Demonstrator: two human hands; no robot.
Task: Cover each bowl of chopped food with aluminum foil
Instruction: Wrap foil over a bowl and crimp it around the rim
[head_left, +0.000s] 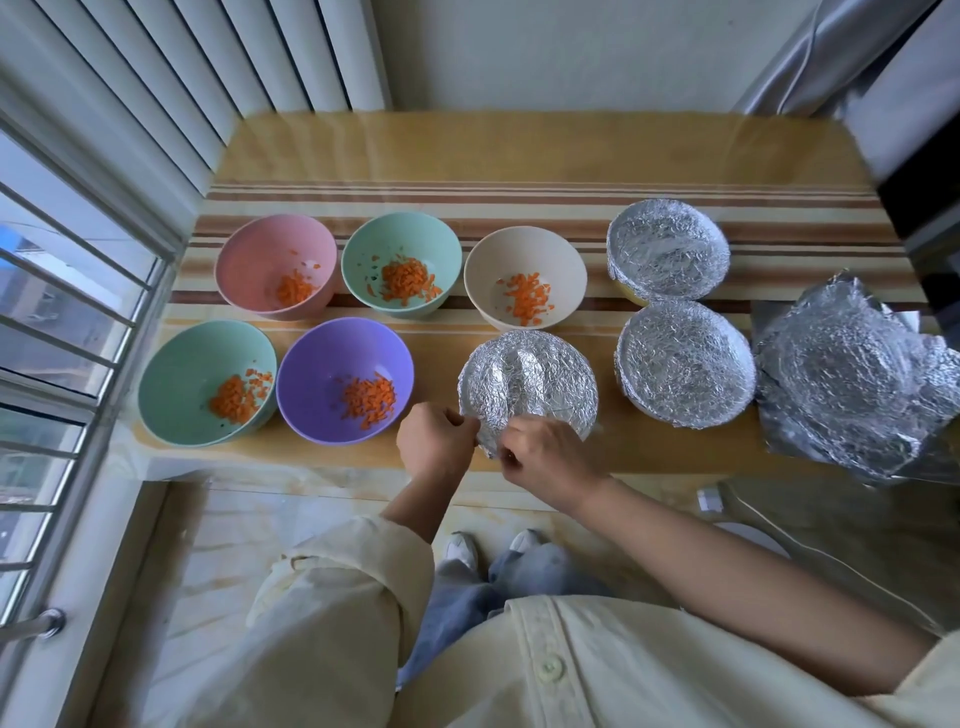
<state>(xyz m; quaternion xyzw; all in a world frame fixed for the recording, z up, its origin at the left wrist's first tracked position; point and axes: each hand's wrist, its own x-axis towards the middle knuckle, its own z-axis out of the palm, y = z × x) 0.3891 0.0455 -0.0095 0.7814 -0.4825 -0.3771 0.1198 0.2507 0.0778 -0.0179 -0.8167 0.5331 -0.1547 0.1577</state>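
Crinkled foil (527, 382) covers a bowl at the front middle of the table. My left hand (435, 440) and my right hand (545, 460) pinch the foil's near edge at the bowl's rim, fingers curled. Two more foil-covered bowls stand to the right, one at the back (667, 249) and one in front (685, 364). Five open bowls hold chopped carrot: pink (249, 249), green (400, 236), beige (524, 254), a second green (182, 374) and purple (322, 358).
A loose pile of used foil sheets (857, 384) lies at the table's right end. The striped tablecloth (519, 156) is bare at the back. A barred window (62, 332) runs along the left, and a cable (769, 525) lies on the floor.
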